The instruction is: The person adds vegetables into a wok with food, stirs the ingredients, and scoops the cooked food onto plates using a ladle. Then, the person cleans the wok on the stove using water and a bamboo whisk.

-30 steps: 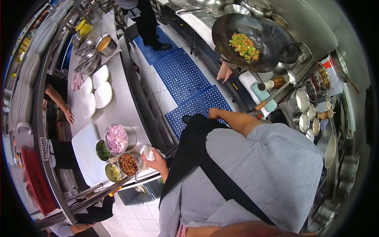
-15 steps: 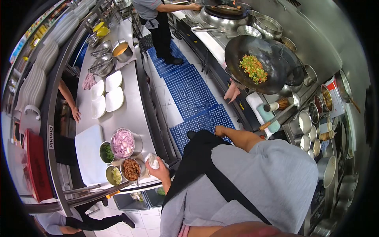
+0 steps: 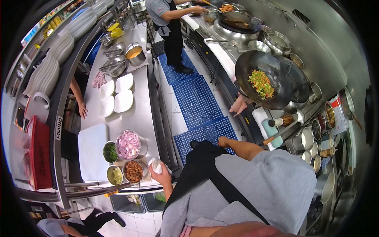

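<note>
My left hand (image 3: 161,176) is closed around a crumpled white cloth (image 3: 156,165) at the front edge of the steel counter. Just left of it stand a metal container of browned meat pieces (image 3: 133,171) and a larger one of sliced red onion (image 3: 129,145). Smaller tins hold chopped greens (image 3: 112,152) and a pale yellow-green ingredient (image 3: 115,175). My right hand (image 3: 224,142) hangs low over the blue floor mat with its fingers curled, and I see nothing in it. On the stove side, a large wok (image 3: 246,65) contains diced green, orange and yellow food (image 3: 261,84).
A white cutting board (image 3: 93,150) and several white dishes (image 3: 123,101) lie on the counter. A co-worker (image 3: 167,23) stands farther along the stove. Another person's hand (image 3: 83,110) rests at the counter's far side. A ladle (image 3: 288,125) and brush (image 3: 282,120) lie beside folded cloths.
My view has shifted, so most things appear farther right and lower. The co-worker's arm has moved, and a dish of orange-brown food shows beyond it. My left hand keeps the cloth.
</note>
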Motion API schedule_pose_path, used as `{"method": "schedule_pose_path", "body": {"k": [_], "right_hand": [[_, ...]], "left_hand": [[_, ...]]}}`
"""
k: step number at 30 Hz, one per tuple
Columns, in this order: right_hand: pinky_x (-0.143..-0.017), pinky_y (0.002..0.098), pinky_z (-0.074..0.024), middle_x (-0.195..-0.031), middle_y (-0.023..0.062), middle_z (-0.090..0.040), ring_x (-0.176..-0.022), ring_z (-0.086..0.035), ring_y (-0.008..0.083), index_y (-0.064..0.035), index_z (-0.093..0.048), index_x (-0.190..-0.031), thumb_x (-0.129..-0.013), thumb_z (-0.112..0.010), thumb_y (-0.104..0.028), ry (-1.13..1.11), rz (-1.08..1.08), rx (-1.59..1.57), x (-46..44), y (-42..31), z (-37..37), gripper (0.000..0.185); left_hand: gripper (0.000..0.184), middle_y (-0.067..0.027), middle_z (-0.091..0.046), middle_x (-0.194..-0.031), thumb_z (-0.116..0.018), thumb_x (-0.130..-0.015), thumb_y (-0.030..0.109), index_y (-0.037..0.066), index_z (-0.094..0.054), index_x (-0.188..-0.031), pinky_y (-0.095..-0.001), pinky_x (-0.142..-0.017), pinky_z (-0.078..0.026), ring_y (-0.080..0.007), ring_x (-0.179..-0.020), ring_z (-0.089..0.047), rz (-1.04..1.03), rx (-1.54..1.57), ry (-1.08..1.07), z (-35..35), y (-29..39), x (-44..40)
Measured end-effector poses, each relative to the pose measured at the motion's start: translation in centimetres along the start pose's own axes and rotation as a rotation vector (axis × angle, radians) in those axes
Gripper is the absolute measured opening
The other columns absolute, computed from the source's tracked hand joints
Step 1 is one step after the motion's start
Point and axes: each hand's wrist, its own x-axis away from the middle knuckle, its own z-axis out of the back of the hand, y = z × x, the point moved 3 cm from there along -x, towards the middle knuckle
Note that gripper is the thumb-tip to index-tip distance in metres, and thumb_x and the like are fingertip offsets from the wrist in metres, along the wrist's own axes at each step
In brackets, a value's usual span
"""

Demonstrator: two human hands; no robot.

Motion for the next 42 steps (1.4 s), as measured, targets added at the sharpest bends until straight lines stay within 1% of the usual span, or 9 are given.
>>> {"method": "schedule_pose_path", "body": {"k": [11, 14, 17, 20, 26, 32, 35, 38, 42], "right_hand": [[-0.083, 0.045, -0.0578, -0.092, 0.0193, -0.075, -0.088, -0.073, 0.0339, -0.0034, -0.078, -0.09, -0.092, -0.056, -0.032, -0.148, 0.112, 0.299, 0.0, -0.6, 1.0, 0.037], [-0.079, 0.0446, -0.0585, -0.086, 0.0192, -0.075, -0.082, -0.073, 0.0347, -0.0035, -0.078, -0.089, -0.093, -0.057, -0.034, -0.039, 0.071, 0.155, -1.9, 0.5, -0.3, 0.038], [-0.062, 0.0451, -0.0587, -0.086, 0.019, -0.075, -0.072, -0.074, 0.0319, -0.002, -0.079, -0.087, -0.086, -0.067, -0.028, -0.065, 0.04, 0.097, -4.6, 2.2, -1.9, 0.029], [-0.078, 0.0451, -0.0576, -0.086, 0.0194, -0.075, -0.083, -0.074, 0.0344, -0.0036, -0.078, -0.087, -0.094, -0.057, -0.036, -0.075, -0.009, 0.123, -2.5, 1.0, -0.7, 0.039], [-0.078, 0.0439, -0.0584, -0.086, 0.0188, -0.075, -0.082, -0.074, 0.0327, -0.005, -0.079, -0.087, -0.095, -0.055, -0.037, 0.005, 0.119, 0.219, -0.5, -0.2, 0.6, 0.041], [-0.082, 0.0446, -0.0576, -0.097, 0.0174, -0.075, -0.088, -0.074, 0.0326, -0.0074, -0.079, -0.097, -0.095, -0.054, -0.034, -0.004, 0.212, 0.388, -1.5, 0.1, -0.1, 0.037], [-0.081, 0.0467, -0.058, -0.096, 0.0225, -0.074, -0.088, -0.073, 0.0371, -0.0007, -0.078, -0.09, -0.082, -0.066, -0.026, -0.114, 0.343, 0.466, -1.5, -0.3, 0.3, 0.029], [-0.08, 0.0462, -0.0582, -0.092, 0.0223, -0.075, -0.088, -0.073, 0.0364, -0.0002, -0.078, -0.088, -0.085, -0.065, -0.028, 0.029, 0.182, 0.24, -2.2, 0.5, -0.3, 0.031], [-0.074, 0.0445, -0.0589, -0.083, 0.0209, -0.074, -0.077, -0.073, 0.0341, 0.0005, -0.078, -0.086, -0.09, -0.06, -0.03, -0.009, 0.059, 0.075, 1.8, -1.7, 2.2, 0.035]], "left_hand": [[0.036, -0.0179, -0.066, -0.102, -0.077, -0.083, 0.009, -0.004, -0.061, -0.112, -0.0406, -0.085, -0.052, -0.0296, -0.092, -0.065, 0.021, -0.036, -0.02, 0.1, 1.3, -0.1], [0.036, -0.0175, -0.066, -0.101, -0.078, -0.084, 0.01, -0.004, -0.061, -0.112, -0.0402, -0.085, -0.052, -0.0286, -0.092, -0.064, 0.018, -0.041, -0.025, 0.2, 1.3, -0.1], [0.036, -0.017, -0.067, -0.101, -0.078, -0.084, 0.01, -0.004, -0.061, -0.112, -0.04, -0.084, -0.052, -0.0274, -0.092, -0.064, 0.009, -0.042, -0.027, 0.1, 1.2, -0.2], [0.035, -0.0164, -0.067, -0.1, -0.077, -0.085, 0.01, -0.004, -0.06, -0.112, -0.0395, -0.083, -0.052, -0.0264, -0.09, -0.064, 0.012, -0.036, -0.027, 0.2, 1.4, -0.1], [0.034, -0.0157, -0.067, -0.098, -0.077, -0.085, 0.009, -0.004, -0.06, -0.112, -0.038, -0.081, -0.053, -0.0245, -0.088, -0.064, 0.033, -0.008, -0.035, 0.2, 2.8, -0.1], [0.033, -0.0151, -0.067, -0.097, -0.076, -0.085, 0.009, -0.003, -0.061, -0.111, -0.038, -0.081, -0.052, -0.0243, -0.088, -0.064, 0.015, -0.017, -0.012, 0.1, 2.2, -0.1], [0.032, -0.0153, -0.067, -0.098, -0.076, -0.085, 0.009, -0.003, -0.062, -0.11, -0.0381, -0.082, -0.052, -0.0247, -0.088, -0.064, 0.032, -0.03, -0.014, 0.1, 2.3, -0.2], [0.031, -0.0155, -0.067, -0.098, -0.076, -0.085, 0.009, -0.003, -0.062, -0.11, -0.0382, -0.082, -0.052, -0.025, -0.088, -0.064, 0.033, -0.022, -0.013, 0.2, 2.4, -0.2], [0.032, -0.0156, -0.067, -0.098, -0.077, -0.084, 0.009, -0.003, -0.062, -0.11, -0.0382, -0.082, -0.052, -0.0251, -0.088, -0.064, 0.009, -0.01, 0.0, 0.1, 2.1, -0.2]]}}
